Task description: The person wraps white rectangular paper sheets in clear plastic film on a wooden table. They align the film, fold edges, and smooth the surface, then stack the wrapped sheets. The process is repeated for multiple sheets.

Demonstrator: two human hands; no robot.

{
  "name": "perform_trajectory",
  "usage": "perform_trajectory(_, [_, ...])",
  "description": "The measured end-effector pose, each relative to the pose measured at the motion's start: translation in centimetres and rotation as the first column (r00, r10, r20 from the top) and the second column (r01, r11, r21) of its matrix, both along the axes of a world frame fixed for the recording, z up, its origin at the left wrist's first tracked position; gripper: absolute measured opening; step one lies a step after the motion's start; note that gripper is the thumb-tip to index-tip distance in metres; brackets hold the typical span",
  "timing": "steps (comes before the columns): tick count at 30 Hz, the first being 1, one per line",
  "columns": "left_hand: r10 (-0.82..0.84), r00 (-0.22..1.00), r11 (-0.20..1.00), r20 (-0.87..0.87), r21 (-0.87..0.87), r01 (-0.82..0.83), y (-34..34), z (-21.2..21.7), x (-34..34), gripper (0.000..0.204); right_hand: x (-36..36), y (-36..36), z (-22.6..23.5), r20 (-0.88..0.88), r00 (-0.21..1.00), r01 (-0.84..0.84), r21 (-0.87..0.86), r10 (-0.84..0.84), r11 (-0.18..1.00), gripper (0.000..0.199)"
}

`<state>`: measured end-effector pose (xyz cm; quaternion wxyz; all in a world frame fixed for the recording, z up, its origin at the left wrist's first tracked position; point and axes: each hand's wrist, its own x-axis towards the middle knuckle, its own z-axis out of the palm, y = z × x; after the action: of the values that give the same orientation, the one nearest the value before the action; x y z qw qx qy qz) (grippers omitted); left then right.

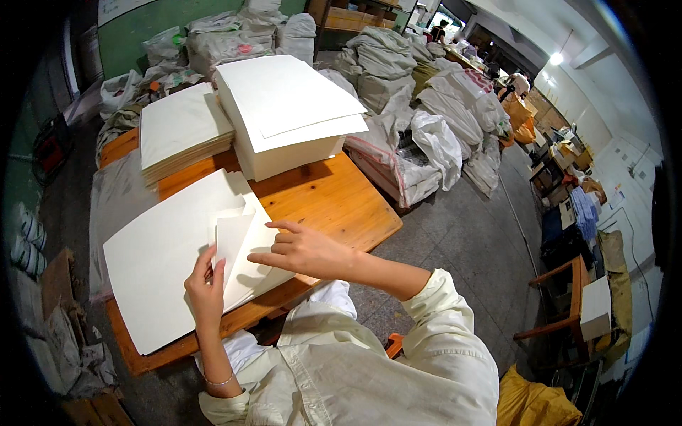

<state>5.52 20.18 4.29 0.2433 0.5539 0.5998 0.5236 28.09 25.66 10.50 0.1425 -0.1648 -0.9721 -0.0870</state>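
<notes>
holding paper point(231, 238): one left hand point(205, 287)

From my end I see the left hand point(206, 286) holding a small piece of white paper point(231, 241) over large white sheets point(153, 263) on the wooden desk point(341, 206); the right hand point(309, 252) is just beside it, thumb and forefinger spread; behind, I see a tall paper stack point(284, 99) beside a lower stack point(181, 121); pale sacks point(383, 64) lie heaped beyond.
</notes>
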Motion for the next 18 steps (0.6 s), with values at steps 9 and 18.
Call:
perform_trajectory(9, [-0.279,0.91,0.938,-0.306,0.118,0.327,0.5,-1.0,-0.3,0.05,-0.5,0.2,0.1,-0.146,0.989,-0.017,0.002,0.017,1.0,0.044])
perform_trajectory(18, [-0.36,0.913,0.932,-0.193,-0.033,0.361,0.3,-0.8,-0.7,0.055,-0.6,0.3,0.0,-0.106,0.994,-0.002,-0.039,-0.002,0.999,0.035])
